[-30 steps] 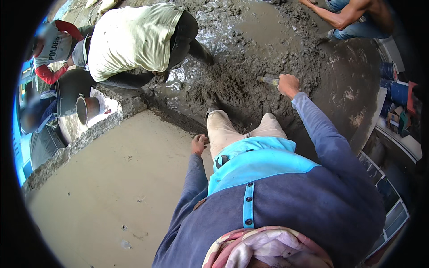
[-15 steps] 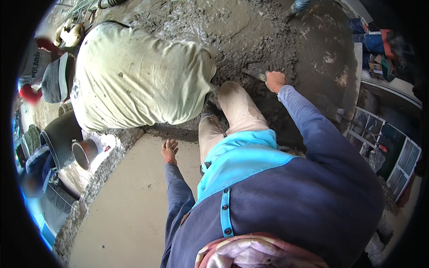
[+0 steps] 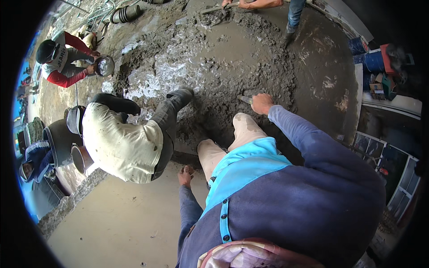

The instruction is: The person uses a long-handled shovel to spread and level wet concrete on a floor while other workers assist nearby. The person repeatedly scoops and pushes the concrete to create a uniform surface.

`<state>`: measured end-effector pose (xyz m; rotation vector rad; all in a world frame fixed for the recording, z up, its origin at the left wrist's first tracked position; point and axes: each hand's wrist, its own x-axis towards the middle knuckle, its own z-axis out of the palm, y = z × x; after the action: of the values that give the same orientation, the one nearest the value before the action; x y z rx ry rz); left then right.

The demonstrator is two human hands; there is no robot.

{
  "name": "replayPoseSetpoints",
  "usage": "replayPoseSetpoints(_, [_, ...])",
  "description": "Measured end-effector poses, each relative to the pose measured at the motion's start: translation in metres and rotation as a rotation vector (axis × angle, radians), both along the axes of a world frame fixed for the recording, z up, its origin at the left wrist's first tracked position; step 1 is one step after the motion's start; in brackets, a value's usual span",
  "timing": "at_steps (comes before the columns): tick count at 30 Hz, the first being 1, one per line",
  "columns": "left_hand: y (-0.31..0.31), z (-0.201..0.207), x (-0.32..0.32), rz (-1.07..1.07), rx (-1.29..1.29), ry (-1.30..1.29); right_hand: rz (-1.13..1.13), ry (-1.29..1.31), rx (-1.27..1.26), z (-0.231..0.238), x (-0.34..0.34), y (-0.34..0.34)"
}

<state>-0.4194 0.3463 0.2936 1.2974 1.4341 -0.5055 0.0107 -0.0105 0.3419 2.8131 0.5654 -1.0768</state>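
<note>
Slab (image 3: 120,214) at left smooth, seemingly finished; concrete (image 3: 268,77) ahead lumpy, levelling apparently outstanding. Right hand (image 3: 262,103) grips tool (image 3: 244,98); left hand (image 3: 185,175) loosely open, apparently empty.

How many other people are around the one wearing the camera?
4 that I can make out: red-sleeved person, upper left; pale-shirted person bending, left; person in blue, far left; bare-armed person, cut off by the top edge. More may be hidden.

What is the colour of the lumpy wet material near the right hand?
The lumpy wet material is grey-brown, best seen in the head view.
</note>
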Motion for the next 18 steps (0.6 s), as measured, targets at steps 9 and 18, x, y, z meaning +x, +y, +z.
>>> replayPoseSetpoints(9, [-0.249, 0.0, -0.001, 0.22, 0.005, -0.113, 0.072, 0.07, 0.111, -0.004, 0.033, -0.065])
replayPoseSetpoints(18, [-0.42, 0.0, -0.082, 0.7, -0.041, 0.002, -0.315, 0.705, 0.107, -0.026, 0.052, -0.121])
